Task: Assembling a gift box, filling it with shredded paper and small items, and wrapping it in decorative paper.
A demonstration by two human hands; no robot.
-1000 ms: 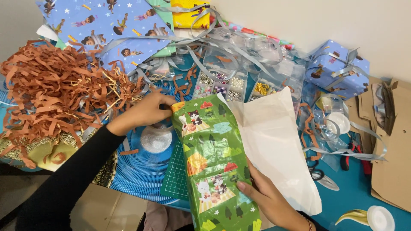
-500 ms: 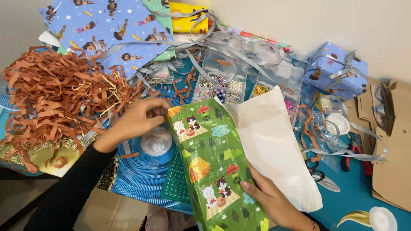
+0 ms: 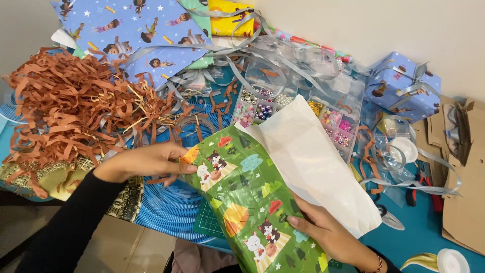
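left hand (image 3: 146,163): fingers pinch green wrap (image 3: 255,202) top corner | right hand (image 3: 326,233): clamps wrap's right edge, wrist cut off | wrap's bottom cut off

Green cat-print wrapping paper (image 3: 252,202) lies tilted, white underside folded open.

Teal table (image 3: 429,230), heavily cluttered. Brown paper shreds (image 3: 65,106) heaped at left, over a gold patterned sheet (image 3: 55,177). Blue ribbed mat (image 3: 174,207) at the near edge, green cutting mat (image 3: 209,220) just beside it. Blue gift wrap (image 3: 136,25) at the back. Clear bead boxes (image 3: 268,101) at centre under grey ribbon (image 3: 283,60). Wrapped box (image 3: 404,86) and cardboard (image 3: 467,202) at right; pliers (image 3: 422,184) near the cardboard.
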